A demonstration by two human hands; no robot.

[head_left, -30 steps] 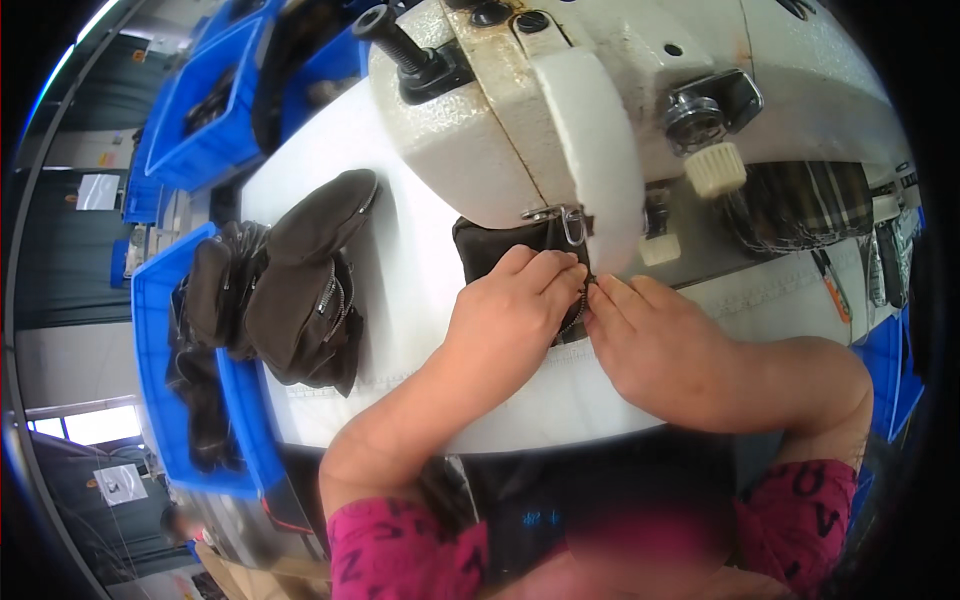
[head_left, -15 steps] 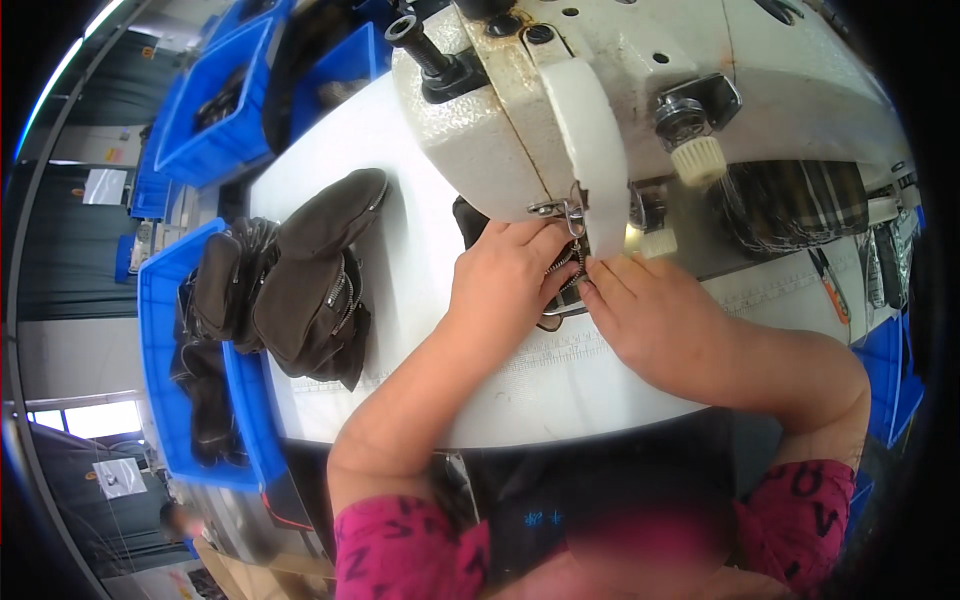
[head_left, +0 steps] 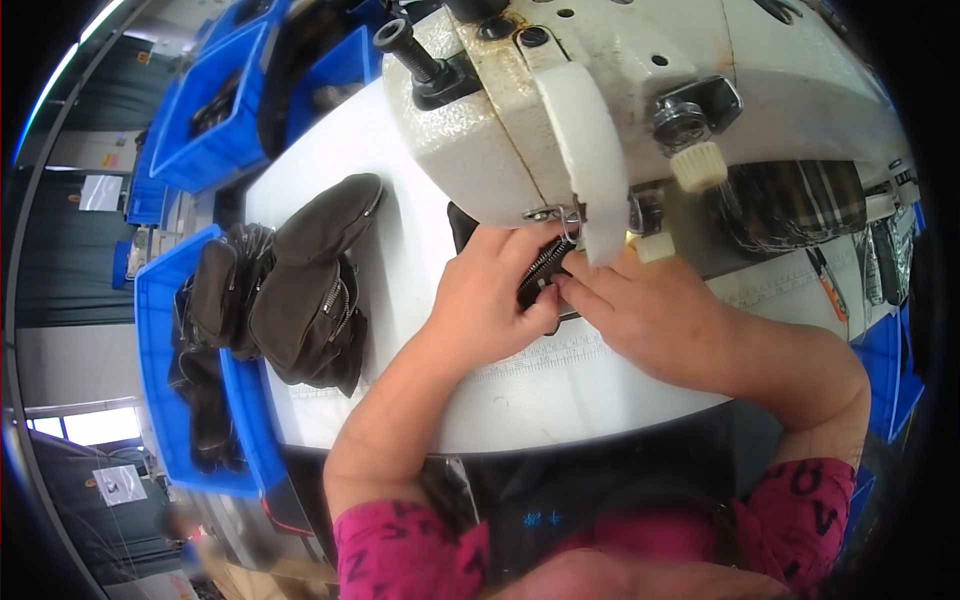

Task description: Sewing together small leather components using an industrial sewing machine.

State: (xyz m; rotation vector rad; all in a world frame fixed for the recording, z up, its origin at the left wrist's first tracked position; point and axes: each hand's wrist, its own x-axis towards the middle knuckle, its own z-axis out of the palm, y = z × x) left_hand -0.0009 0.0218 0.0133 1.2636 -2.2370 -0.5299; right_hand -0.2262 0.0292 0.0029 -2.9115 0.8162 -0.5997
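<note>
The left hand (head_left: 490, 290) grips a dark pouch (head_left: 535, 290), its fingers over the far part and its bent thumb at the near edge. The fingertips of the right hand (head_left: 650, 305) close on the pouch right beside that thumb, though their undersides are hidden. Between the two hands runs a metal zipper (head_left: 545, 268), its teeth facing up.

The pouch lies on the white table (head_left: 560, 400), directly below the needle end of the sewing machine (head_left: 480, 140). The work on this piece looks to be partway: the zipper is in place, yet the pouch is not clear of the machine and both hands are busy at the zipper's edge. How much stitching is done or left cannot be told, as fingers and machine hide the seam.

To the left of the sewing machine sits a pile of similar dark pouches (head_left: 305, 310), some with zippers showing, beside and partly over a blue bin (head_left: 255, 425). Whether these are finished or waiting does not show. To the machine's right lie a dark plaid bundle (head_left: 795, 205) and an orange-handled tool (head_left: 830, 288).
</note>
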